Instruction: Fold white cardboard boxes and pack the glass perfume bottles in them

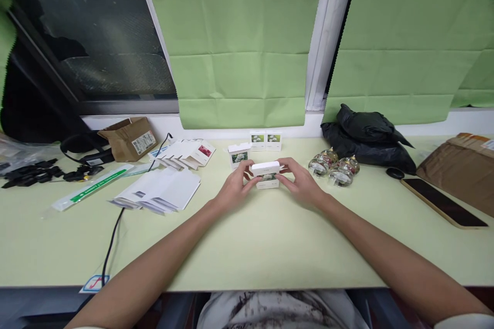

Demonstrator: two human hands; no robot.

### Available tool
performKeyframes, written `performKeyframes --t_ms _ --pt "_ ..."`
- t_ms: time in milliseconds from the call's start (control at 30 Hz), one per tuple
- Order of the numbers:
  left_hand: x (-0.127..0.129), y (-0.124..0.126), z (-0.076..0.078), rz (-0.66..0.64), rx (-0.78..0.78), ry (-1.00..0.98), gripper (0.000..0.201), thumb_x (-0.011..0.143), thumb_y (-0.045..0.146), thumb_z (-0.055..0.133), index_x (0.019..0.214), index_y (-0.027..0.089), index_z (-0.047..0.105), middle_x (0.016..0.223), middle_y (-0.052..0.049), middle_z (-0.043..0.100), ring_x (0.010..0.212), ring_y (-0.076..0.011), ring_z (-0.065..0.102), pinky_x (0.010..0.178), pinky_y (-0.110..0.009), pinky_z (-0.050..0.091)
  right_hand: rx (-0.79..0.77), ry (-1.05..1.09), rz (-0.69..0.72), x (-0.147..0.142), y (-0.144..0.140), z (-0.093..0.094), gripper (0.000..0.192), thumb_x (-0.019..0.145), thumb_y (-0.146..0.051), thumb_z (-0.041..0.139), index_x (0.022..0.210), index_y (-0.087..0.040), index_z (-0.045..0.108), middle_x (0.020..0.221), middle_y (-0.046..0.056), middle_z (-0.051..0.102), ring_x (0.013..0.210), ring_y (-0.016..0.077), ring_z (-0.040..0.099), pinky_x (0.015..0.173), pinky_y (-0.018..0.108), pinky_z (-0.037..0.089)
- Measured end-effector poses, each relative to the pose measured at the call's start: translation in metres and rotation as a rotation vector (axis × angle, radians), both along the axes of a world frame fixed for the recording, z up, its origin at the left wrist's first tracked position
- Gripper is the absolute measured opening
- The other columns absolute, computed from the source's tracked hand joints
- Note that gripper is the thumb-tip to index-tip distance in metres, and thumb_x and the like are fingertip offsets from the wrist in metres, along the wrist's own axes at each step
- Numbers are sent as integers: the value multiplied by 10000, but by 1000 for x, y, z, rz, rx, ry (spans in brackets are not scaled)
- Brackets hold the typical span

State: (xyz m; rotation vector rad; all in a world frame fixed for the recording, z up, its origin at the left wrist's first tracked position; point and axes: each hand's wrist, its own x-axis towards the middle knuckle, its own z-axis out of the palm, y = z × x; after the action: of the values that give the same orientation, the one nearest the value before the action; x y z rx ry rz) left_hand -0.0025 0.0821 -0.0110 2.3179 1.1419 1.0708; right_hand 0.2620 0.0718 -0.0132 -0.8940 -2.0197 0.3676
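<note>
While my left hand and right hand pinch the small white flower-print box by its short ends, its long axis runs crosswise between them; three matching boxes stand just beyond it.

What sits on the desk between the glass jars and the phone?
In the head view, a small dark oval object lies between the glass jars and the phone, just below the black bag. I cannot tell what it is.

i see a pale green desk carrying small white boxes, flat cartons, glass jars, a phone, a black bag.
</note>
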Motion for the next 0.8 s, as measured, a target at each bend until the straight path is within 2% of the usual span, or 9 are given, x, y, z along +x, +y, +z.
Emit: performKeyframes --t_ms 100,200,333,400,433,500,600,700,800 --pt "4 0 1 8 -73 -70 421 1012 429 593 1366 286 416 1187 -56 673 999 -204 688 815 -318 547 -109 72 -11 -1 2 -1 365 1026 -413 549 1375 -313 511 1291 80 664 1145 277 691 964 474 601" --pt "5 0 0 -27 -89 -61 489 1017 406 575 1454 308 379 1293 -79 640 1030 -197 686 802 -304 554 -151 119 -9 -1 7 -4 427 1025 -412 546 1429 -309 457 1281 85 675 1141 275 696 990 483 584" --pt "0 2 6 30 -61 53 667 1006 445 582 1570 307 254 1328 -93 624 875 -174 681 741 -300 535 -154 203 -80 2 16 -11 545 1023 -431 546 1518 -314 351 1318 109 651 1110 267 696 997 491 575" --pt "-8 5 19 124 -27 160 532 1018 501 536 1474 263 397 1199 -80 678 783 -184 663 707 -311 509 -141 244 -130 6 21 -15 597 1015 -453 555 1540 -306 313 1334 127 625 1106 268 685 982 492 580" --pt "-13 7 28 167 -10 241 410 1041 521 474 1345 250 518 1064 -62 707 766 -200 659 707 -318 495 -137 255 -150 9 24 -17 616 1011 -461 559 1547 -301 301 1338 133 612 1111 269 678 982 494 578" --pt "-28 13 47 279 4 440 390 1061 532 394 1082 237 648 875 -63 713 782 -244 667 727 -336 480 -146 264 -173 13 29 -20 637 1005 -470 565 1551 -297 287 1337 135 595 1123 270 662 984 501 575" --pt "-59 21 67 542 -40 632 443 1048 523 374 1071 201 677 975 -145 741 939 -328 689 814 -397 495 -191 273 -182 17 35 -26 654 992 -474 581 1546 -296 281 1311 130 592 1124 270 654 973 500 580" --pt "-90 30 67 873 -49 742 437 991 406 476 1232 81 642 1254 -309 660 1225 -476 584 943 -544 464 -231 279 -175 17 39 -31 661 978 -462 600 1536 -297 287 1284 116 603 1095 264 670 966 495 584" --pt "-106 37 54 966 -171 793 492 906 344 581 1261 7 638 1320 -396 597 1274 -570 525 969 -677 400 -259 280 -157 17 42 -36 692 953 -433 633 1535 -306 281 1269 99 615 1071 258 688 967 496 586"
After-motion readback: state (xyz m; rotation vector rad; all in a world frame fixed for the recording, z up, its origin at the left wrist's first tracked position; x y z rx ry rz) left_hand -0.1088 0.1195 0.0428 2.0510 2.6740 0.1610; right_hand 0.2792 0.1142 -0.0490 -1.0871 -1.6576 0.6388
